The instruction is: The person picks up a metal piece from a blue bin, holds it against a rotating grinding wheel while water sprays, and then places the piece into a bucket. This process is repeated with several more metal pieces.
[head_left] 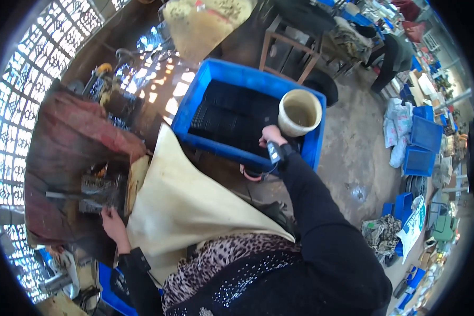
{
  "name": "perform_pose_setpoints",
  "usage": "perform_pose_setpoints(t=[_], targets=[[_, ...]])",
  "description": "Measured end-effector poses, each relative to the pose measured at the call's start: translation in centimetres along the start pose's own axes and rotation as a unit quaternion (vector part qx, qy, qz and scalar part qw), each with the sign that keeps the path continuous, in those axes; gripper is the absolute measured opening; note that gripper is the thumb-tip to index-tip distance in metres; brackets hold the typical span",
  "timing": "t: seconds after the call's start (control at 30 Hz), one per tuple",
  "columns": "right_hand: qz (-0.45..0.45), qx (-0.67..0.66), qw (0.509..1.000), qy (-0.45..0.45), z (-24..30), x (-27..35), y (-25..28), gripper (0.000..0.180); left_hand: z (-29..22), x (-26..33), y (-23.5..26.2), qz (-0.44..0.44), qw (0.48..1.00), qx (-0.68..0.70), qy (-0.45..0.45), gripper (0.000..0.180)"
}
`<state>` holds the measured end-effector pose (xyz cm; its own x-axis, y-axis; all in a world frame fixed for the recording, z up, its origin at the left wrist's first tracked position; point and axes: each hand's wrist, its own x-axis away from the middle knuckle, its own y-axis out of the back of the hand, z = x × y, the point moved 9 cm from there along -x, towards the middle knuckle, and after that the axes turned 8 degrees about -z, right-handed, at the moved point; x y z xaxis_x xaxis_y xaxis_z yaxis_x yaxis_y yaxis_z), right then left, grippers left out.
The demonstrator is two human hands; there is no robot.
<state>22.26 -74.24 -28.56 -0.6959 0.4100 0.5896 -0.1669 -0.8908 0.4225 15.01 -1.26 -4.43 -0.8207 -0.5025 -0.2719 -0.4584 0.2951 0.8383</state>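
My right hand (272, 136) is over a blue plastic crate (237, 145), beside a cream bucket (300, 111) standing inside it. Its fingers are curled closed, and whatever they may hold is too small to make out. Dark, flat pieces (231, 113) lie in rows in the crate. Off to the left, my left hand (115, 227) has its fingertips drawn together at the lower edge of a metal machine fixture (101, 190); what they pinch is hidden. A cream sheet (166, 195) spreads across my lap between the two hands.
A red-brown cloth (79, 124) drapes over the machine on the left. Behind the crate stands a metal-framed stool (289, 50). To the right lie white sacks (397, 126) and more blue bins (424, 134). A person (392, 58) is at the far right.
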Motion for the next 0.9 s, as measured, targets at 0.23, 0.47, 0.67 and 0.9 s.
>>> perform_pose_setpoints(t=[0.23,0.47,0.67,0.9], targets=[[-0.072,-0.133,0.98,-0.132,2.0,4.9,-0.8,0.016,-0.6,0.7,1.5,-0.018,1.0,0.003,-0.011,0.038],[-0.084,-0.124,0.974,-0.168,1.0,5.5,-1.6,0.017,0.2,0.6,1.0,0.002,1.0,0.018,0.017,0.038],[-0.109,0.003,0.989,-0.102,-3.1,-0.4,-0.9,0.026,-1.6,0.5,0.4,0.027,1.0,-0.006,0.016,0.037],[-0.131,0.137,0.982,-0.022,-0.5,-0.2,-1.9,0.024,-0.8,0.6,0.6,0.012,1.0,-0.01,0.0,0.036]])
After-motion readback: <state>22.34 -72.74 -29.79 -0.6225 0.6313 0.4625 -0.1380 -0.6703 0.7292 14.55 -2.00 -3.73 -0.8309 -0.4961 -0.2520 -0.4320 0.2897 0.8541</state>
